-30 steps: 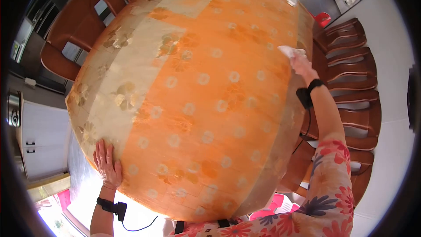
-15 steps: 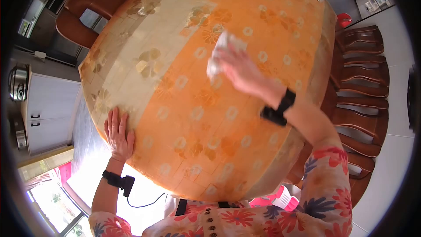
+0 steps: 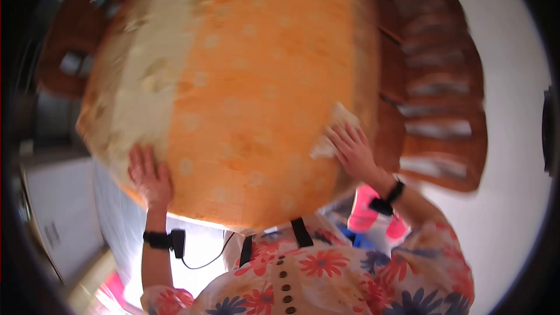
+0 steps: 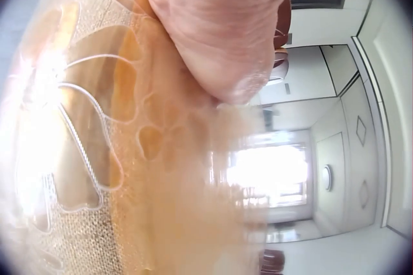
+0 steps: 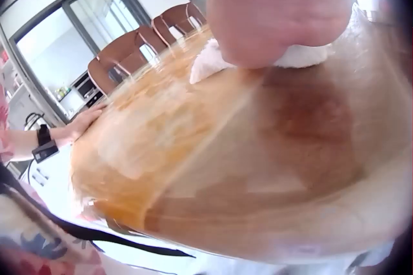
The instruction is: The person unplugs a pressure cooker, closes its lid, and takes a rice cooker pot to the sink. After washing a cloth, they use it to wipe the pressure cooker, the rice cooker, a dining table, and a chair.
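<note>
A table covered by a glossy orange and cream patterned cloth [image 3: 245, 81] fills the middle of the head view. The left hand [image 3: 150, 178] rests flat on its near left edge, fingers spread; the left wrist view shows the heel of that hand [image 4: 219, 30] against the cover. Near the right edge, the right hand [image 3: 353, 151] lies with extended fingers over a white cloth [image 3: 341, 118], pressing it on the surface. In the right wrist view the cloth [image 5: 210, 62] shows at both sides beneath the right hand [image 5: 277, 17].
Brown chairs [image 3: 437, 122] line the right side, and another brown chair [image 3: 73, 41] stands at the upper left. A white cabinet [image 3: 64, 210] is at the left. Pink items [image 3: 364, 207] lie below the table's near right edge. The head view is blurred.
The right hand and the white cloth swept from the far right to the table's middle, then back toward the near right edge. The left hand stays on the near left edge while the head view shifts.
</note>
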The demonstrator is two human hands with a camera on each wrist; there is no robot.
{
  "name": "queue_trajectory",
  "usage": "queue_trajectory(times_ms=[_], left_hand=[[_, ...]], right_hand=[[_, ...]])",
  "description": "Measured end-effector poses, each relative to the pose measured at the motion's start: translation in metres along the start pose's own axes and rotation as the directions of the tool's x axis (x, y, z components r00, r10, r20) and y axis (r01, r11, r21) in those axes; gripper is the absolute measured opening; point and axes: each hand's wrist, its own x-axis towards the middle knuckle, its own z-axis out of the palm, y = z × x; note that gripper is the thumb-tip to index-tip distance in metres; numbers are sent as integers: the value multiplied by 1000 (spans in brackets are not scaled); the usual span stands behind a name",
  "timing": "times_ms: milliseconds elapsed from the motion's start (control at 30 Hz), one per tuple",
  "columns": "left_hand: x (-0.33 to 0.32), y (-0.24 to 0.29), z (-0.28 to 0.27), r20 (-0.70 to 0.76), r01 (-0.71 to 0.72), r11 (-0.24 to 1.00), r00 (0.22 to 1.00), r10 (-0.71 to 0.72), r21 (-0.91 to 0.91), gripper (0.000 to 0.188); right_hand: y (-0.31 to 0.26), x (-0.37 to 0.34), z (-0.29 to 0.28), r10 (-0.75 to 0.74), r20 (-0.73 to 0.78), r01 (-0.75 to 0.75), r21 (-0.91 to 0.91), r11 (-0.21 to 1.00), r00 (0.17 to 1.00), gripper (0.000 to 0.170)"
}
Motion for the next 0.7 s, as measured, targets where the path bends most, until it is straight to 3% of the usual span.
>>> queue_trajectory(times_ms=[67,133,167,200,233,300,367,567,700], left_hand=[[1,133,30,-38,-93,996,995,93,5,50],[-8,210,29,-60,-45,998,997,47,35,49],[-20,235,29,-71,-73,997,995,75,29,49],[-36,253,31,-81,-60,997,995,64,50,49],[-52,266,32,-91,-46,996,994,53,71,48],[-73,292,31,-109,-83,995,990,89,55,48],[-84,333,31,-113,-118,992,986,124,54,48],[-58,493,42,-115,-172,982,977,181,80,47],[-33,483,47,-111,-155,978,979,171,137,47]], right_hand=[[113,-27,25,180,-78,-171,105,980,981,45],[148,-67,34,316,-119,-291,188,938,941,45],[149,-90,39,240,-109,-223,151,963,965,45],[137,-118,46,164,-95,-152,115,982,982,45],[118,-146,52,190,-108,-178,113,978,976,45],[86,-194,62,127,-171,-89,213,973,977,46],[102,-227,58,178,-186,-131,238,962,966,45],[262,-289,57,260,-195,-199,283,938,946,44],[311,-290,66,398,-215,-341,257,904,892,42]])
